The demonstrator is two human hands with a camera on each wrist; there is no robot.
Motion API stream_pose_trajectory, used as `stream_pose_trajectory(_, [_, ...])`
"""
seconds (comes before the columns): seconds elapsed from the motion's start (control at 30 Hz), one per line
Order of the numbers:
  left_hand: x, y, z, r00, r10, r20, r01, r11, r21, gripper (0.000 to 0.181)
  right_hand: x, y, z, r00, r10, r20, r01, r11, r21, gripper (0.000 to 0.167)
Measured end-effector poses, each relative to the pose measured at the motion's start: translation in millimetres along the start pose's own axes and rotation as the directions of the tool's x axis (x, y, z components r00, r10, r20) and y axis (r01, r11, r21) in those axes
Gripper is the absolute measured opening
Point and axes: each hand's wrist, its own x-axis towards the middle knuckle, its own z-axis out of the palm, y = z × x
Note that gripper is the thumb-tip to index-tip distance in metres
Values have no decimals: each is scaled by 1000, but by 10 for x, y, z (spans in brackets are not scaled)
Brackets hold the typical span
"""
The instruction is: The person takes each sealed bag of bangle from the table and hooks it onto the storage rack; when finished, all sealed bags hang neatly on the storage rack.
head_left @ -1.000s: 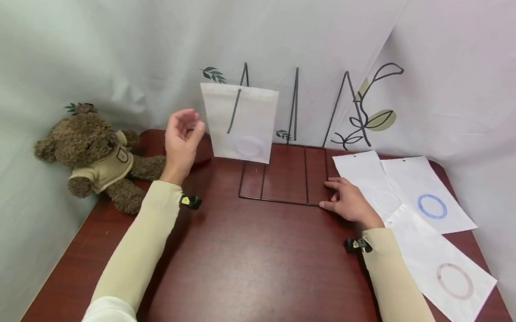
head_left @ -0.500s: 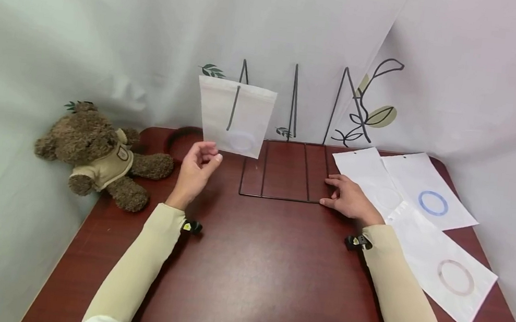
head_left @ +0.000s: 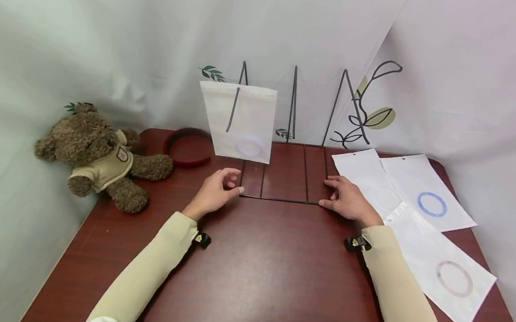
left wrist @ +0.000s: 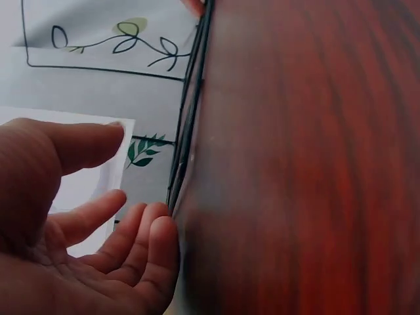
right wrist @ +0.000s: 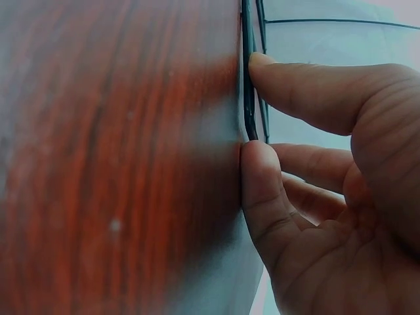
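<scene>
A black wire display rack [head_left: 282, 200] stands at the back of the table, its flat base on the wood and several bent hooks rising from behind. From the leftmost hook hangs a white pouch [head_left: 249, 107] with a pale lilac ring showing through. My left hand [head_left: 215, 192] is at the base's left front corner, thumb and fingers apart; in the left wrist view the fingertips [left wrist: 157, 220] come near the bar's end, contact unclear. My right hand [head_left: 350, 201] holds the right front corner, its thumb [right wrist: 282, 82] against the bar and a finger by the bend.
Overlapping white pouches [head_left: 431, 268] lie at the right, showing a blue ring [head_left: 432, 204] and a brownish ring [head_left: 455, 279]. A dark red headband [head_left: 187, 163] lies back left, beside a brown teddy bear [head_left: 90, 138]. White curtains [head_left: 159, 24] enclose the table.
My left hand has come down and right, from beside the hanging pouch to the rack's left front corner, uncovering the headband. The pouch has swung slightly. My right hand stays at its corner.
</scene>
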Motion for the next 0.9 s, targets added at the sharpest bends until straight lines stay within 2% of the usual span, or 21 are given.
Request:
stream_pose_trajectory(0.17, [18,5,9,997,38,69,-46,993,111,59,2,3,22,1000,2,-3,-2,1000,-9,67])
stream_pose_trajectory(0.37, [71,-1,7,993,35,116,-53,986,158,60,6,1,28,1000,0,-3,0,1000,-8,68])
stream_pose_trajectory(0.57, [140,-24,40,993,39,109,-60,978,198,57,6,20,32,1000,-8,-12,8,1000,7,67])
stream_pose_trajectory(0.9, [157,-20,63,996,32,88,-50,977,208,57,-92,-5,-35,999,-39,-11,39,999,24,61])
